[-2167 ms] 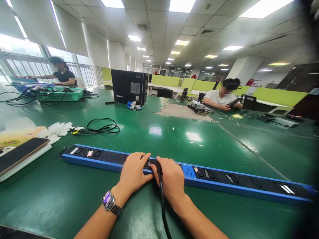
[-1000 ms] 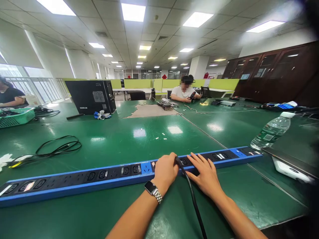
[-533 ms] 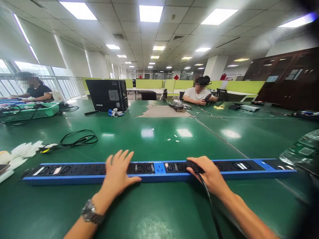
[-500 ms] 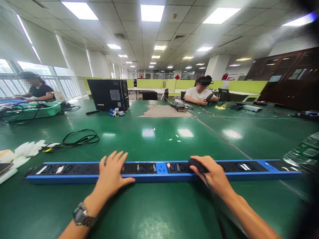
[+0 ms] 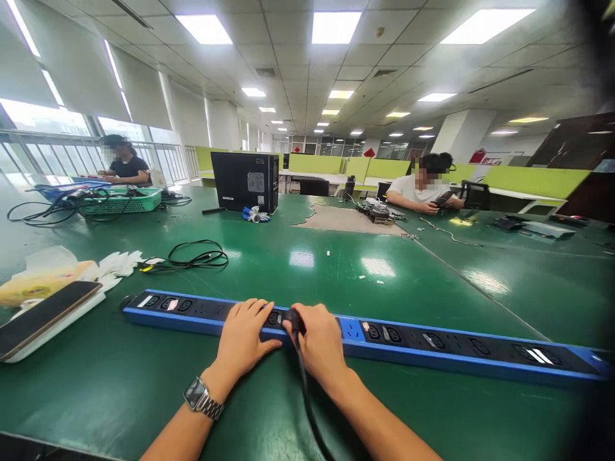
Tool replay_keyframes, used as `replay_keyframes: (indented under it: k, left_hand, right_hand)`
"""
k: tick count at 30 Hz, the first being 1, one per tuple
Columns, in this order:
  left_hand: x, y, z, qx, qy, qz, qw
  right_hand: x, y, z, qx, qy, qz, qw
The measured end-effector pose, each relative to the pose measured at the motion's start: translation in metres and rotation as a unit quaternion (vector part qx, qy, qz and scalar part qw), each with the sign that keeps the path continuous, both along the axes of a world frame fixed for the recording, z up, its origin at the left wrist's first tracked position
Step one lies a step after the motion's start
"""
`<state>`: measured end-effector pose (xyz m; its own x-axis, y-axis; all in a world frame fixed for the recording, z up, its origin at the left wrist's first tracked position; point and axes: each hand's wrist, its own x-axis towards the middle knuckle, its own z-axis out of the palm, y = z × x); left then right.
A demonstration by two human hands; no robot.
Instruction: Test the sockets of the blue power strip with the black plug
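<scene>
1. Two bare hands on one blue-and-black power strip (image 5: 353,330), which lies left to right across the near part of the green table (image 5: 182,362).
2. Left hand (image 5: 244,336): grasping the strip across its width, fingers over the top toward the far edge, thumb on the near side. Watch (image 5: 204,397) on that wrist.
3. Right hand (image 5: 317,339): pinching a black plug (image 5: 292,318) against the strip's top, just right of the left hand. Can't tell if it's seated. Its cable (image 5: 307,403) drops toward the near edge.
4. Near left: dark phone (image 5: 52,314) on something white, yellowish plastic bag (image 5: 52,278) behind it, white tissues (image 5: 120,266) beside. Coiled black cable (image 5: 211,259) right of those.
5. Far left: green basket (image 5: 129,202) with cables. Far, left of centre: black PC tower (image 5: 237,182), blue-white bundle (image 5: 254,215) at its foot.
6. Far, right of centre: parts pile (image 5: 379,211); behind it a person in a white shirt (image 5: 413,192) holding something dark. Another person in a dark shirt (image 5: 129,168), far left.
</scene>
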<state>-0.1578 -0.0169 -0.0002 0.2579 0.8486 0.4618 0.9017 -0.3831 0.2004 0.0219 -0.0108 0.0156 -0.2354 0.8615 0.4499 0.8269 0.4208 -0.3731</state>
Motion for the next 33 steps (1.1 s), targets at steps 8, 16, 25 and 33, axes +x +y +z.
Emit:
replay_keyframes:
  k: [8, 16, 25, 33]
  left_hand:
    - [0.023, 0.005, 0.011, -0.045, -0.085, -0.161, 0.982]
    - [0.062, 0.012, 0.017, 0.060, -0.296, -0.156, 0.940]
    - [0.246, 0.019, 0.022, -0.135, -0.190, -0.150, 0.961]
    - [0.266, 0.026, 0.025, -0.162, -0.112, -0.149, 0.969]
  right_hand:
    - [0.054, -0.018, -0.017, 0.066, -0.074, 0.057, 0.993]
    - [0.258, -0.018, -0.049, 0.111, -0.133, -0.126, 0.977]
    - [0.271, -0.018, -0.063, 0.117, -0.120, -0.138, 0.976]
    - [0.269, -0.020, -0.062, 0.105, -0.093, -0.142, 0.980]
